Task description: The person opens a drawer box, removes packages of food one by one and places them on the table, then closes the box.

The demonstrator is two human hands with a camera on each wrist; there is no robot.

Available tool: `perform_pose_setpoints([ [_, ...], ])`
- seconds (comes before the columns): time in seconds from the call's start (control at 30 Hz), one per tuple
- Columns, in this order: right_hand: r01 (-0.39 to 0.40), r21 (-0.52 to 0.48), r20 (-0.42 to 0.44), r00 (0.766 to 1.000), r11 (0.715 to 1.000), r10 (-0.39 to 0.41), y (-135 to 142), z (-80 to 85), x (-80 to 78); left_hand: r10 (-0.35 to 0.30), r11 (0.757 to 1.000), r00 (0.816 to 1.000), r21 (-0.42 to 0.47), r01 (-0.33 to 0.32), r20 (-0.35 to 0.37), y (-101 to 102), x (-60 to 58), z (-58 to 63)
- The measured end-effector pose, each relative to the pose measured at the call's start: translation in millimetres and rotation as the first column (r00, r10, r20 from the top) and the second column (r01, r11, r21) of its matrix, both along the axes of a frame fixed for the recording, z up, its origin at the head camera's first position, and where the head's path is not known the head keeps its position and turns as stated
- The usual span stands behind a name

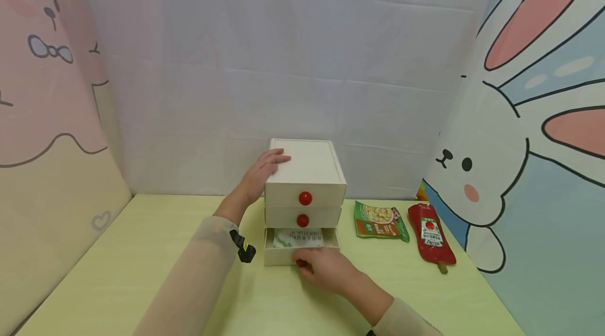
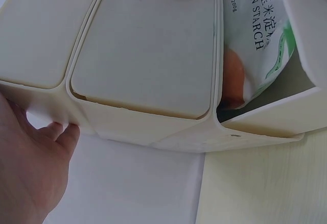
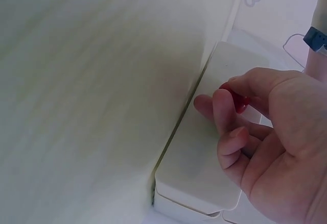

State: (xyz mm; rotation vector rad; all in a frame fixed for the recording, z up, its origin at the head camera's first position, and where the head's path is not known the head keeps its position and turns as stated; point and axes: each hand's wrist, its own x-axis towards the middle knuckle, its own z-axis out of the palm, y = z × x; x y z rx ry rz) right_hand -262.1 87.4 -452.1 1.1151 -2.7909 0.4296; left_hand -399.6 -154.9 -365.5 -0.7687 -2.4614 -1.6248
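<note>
A white three-drawer box with red knobs stands near the back of the table. Its bottom drawer is pulled out, and inside lies a white packet of corn starch, also seen in the left wrist view with its CORN STARCH print. My left hand rests on the box's top left edge, fingers reaching over the top. With my right hand I pinch the bottom drawer's red knob between thumb and fingers. The upper two drawers are closed.
Right of the box lie a green food packet and a red Heinz ketchup pouch. A white cloth hangs behind the table. Cartoon-printed panels stand on both sides.
</note>
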Motion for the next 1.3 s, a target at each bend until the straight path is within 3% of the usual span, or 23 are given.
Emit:
perform_pose_setpoints([
  [0.47,-0.001,0.009,0.048,0.999,1.000,0.001,0.5,-0.8,9.2,-0.007,1.000,1.000,0.001,0.007,-0.016,-0.4,-1.3,-1.2],
  [1.3,-0.001,-0.049,-0.006,1.000,0.999,0.001,3.9,-4.4,16.5,0.000,1.000,1.000,0.003,0.000,0.000,1.8,1.9,-0.3],
])
